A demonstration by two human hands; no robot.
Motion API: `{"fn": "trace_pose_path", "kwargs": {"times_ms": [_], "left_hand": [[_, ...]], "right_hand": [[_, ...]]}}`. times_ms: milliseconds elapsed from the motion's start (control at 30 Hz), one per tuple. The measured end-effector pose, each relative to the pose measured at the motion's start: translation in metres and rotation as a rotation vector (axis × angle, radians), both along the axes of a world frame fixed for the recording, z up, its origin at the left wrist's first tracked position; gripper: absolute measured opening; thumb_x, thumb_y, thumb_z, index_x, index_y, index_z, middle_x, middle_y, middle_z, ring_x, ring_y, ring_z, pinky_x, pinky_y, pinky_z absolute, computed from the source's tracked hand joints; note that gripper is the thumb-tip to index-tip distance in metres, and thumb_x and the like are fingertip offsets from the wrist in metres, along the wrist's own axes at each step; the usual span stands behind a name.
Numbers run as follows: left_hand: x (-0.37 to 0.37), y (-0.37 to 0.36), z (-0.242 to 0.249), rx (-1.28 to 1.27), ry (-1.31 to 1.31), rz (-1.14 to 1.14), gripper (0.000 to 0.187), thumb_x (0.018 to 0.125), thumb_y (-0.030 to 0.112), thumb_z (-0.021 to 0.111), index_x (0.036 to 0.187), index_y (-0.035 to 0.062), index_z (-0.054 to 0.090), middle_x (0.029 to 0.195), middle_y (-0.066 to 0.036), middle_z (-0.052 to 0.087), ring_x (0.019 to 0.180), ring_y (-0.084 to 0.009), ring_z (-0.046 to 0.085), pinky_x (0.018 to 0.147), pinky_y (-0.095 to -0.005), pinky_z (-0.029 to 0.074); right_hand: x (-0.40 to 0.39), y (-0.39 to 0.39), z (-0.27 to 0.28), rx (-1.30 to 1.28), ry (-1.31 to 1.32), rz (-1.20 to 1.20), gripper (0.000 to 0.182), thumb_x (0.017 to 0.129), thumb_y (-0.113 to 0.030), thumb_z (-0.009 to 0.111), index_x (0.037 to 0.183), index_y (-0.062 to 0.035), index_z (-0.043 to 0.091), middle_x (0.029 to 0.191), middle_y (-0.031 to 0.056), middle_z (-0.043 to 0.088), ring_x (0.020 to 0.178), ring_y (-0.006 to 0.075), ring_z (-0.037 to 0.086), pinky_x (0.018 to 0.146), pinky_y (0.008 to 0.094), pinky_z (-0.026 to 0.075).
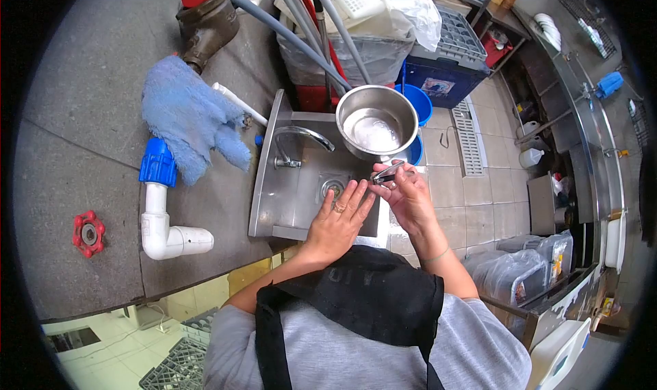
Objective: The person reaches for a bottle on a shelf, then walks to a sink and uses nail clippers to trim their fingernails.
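Over the steel sink (291, 208), my left hand (337, 225) is held flat with its fingers stretched out and a ring on one of them. My right hand (405, 199) pinches a small metal clipper-like tool (389, 173) between thumb and fingers, close to the left fingertips. Just beyond the hands, a round steel pot (376, 123) stands at the sink's far right corner, with a little liquid or shine at its bottom. A curved faucet (308, 135) rises at the sink's left side, and the drain (333, 188) shows beyond my left fingers.
A blue cloth (185, 112) hangs over pipes on the left wall, near a white elbow pipe (164, 236) and a red valve wheel (89, 233). Blue buckets (416, 104) and a blue crate (438, 82) stand beyond the pot. Steel counters (578, 136) line the right side.
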State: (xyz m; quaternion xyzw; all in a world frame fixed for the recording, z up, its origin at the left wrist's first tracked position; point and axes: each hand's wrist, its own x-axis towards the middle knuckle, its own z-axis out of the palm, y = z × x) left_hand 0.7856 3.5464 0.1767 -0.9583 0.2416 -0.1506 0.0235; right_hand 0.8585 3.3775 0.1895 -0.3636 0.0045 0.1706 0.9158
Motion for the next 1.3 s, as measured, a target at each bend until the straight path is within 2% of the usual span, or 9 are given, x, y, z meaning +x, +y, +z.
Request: {"fn": "trace_pose_path", "kwargs": {"times_ms": [367,1000,1300], "left_hand": [[0.000,0.003,0.003,-0.012,0.052,-0.025,0.070,0.080,0.037,0.056,0.140,0.0129,0.031,0.148,-0.010,0.023,0.139,-0.0240,0.015,0.111,-0.0497,-0.002],[0.000,0.007,-0.002,0.005,0.070,-0.028,0.070,0.080,0.038,0.056,0.140,0.0120,0.031,0.148,-0.011,0.022,0.140,-0.0242,0.014,0.110,-0.0505,-0.002],[-0.001,0.009,-0.004,0.014,0.066,-0.029,0.069,0.080,0.039,0.056,0.139,0.0125,0.033,0.148,-0.010,0.023,0.139,-0.0234,0.015,0.110,-0.0498,-0.002]], "right_hand": [[0.001,0.004,-0.007,-0.008,0.054,0.003,0.019,0.091,-0.017,0.055,0.103,-0.0050,0.047,0.108,0.0201,0.059,0.091,0.0262,0.063,0.081,0.0380,0.055],[0.000,0.013,-0.008,-0.105,0.031,-0.048,0.017,0.091,-0.012,0.055,0.101,-0.0085,0.042,0.107,0.0201,0.058,0.088,0.0251,0.063,0.079,0.0388,0.055],[0.001,0.016,-0.016,-0.141,0.034,-0.064,0.018,0.090,-0.011,0.055,0.102,-0.0075,0.042,0.103,0.0190,0.060,0.082,0.0230,0.064,0.073,0.0331,0.056]]}}
